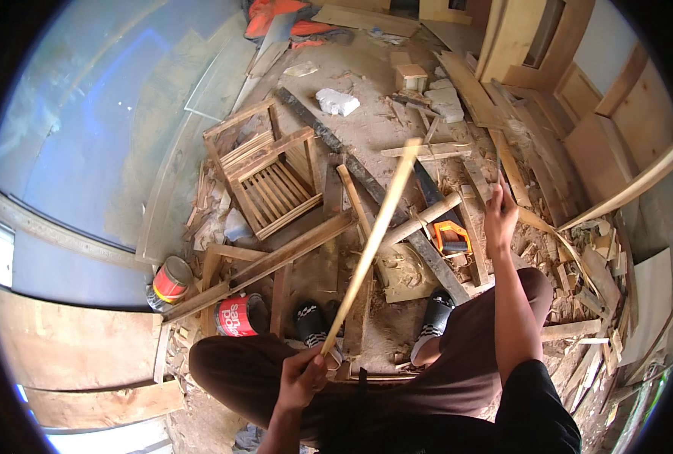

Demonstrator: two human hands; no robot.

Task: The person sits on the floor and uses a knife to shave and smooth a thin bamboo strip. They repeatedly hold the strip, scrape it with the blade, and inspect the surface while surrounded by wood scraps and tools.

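Note:
My left hand is closed round the lower end of a long, pale wooden strip, which slants up and away from my lap. My right hand is raised at the right, its fingers wrapped round a thin, dark, blade-like tool that points upward; its handle is hidden in the fist. Between the two hands, a handsaw with an orange handle lies among wooden pieces on the floor. A round wooden stick lies just left of that handle.
A slatted wooden frame stands at the left, with a long beam before it. Two red-labelled cans sit near my left knee. Boards lean at the right. Shavings and scraps litter the floor, with a white lump farther off.

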